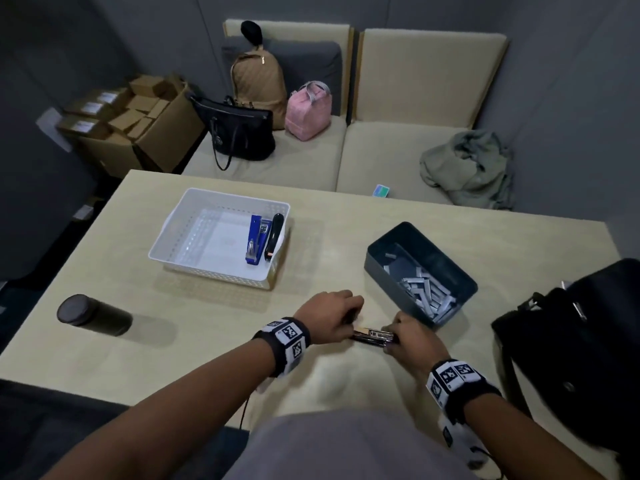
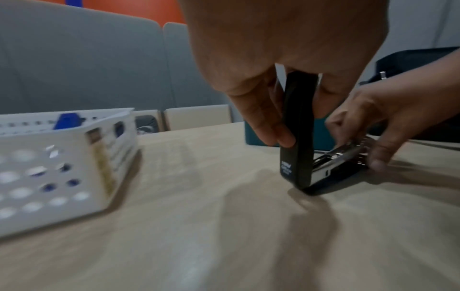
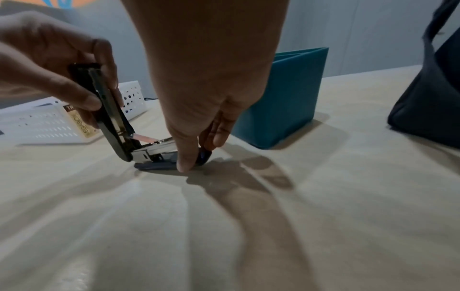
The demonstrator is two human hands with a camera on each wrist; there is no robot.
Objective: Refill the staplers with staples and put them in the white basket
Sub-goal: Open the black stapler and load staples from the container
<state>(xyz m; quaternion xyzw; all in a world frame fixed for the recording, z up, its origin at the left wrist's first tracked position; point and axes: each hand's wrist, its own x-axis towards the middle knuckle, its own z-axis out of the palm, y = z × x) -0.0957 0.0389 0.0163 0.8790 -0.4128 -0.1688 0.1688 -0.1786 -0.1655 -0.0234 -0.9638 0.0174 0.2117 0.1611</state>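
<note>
White plastic, pierced with holes, makes up the basket (image 1: 166, 233) on the far left of the table (image 1: 214, 327), and two staplers already lie inside it along its right wall: a blue stapler (image 1: 255, 242) and a black stapler (image 1: 273, 237) side by side. Whether those two were filled cannot be read from here, though their place in the basket suggests they are finished.

A third stapler (image 2: 298, 137) sits on the table near the front edge, between the hands, and it is hinged wide open. The left hand (image 2: 261, 78) pinches the raised black top arm between thumb and fingers, holding it nearly upright. The right hand (image 3: 206, 88) has its fingers curled down around the front end of the base, pinning it to the table, with the metal staple channel (image 3: 159, 146) exposed between the two hands.

Just beyond the right hand stands a teal box (image 1: 422, 271) holding loose strips of staples (image 1: 426, 292). Whether a strip already lies in the channel is too blurred to tell.

By my judgement the job is well along: two staplers stowed, the third still to be loaded or closed, and then carried across to the basket. No other stapler shows on the table.
</note>
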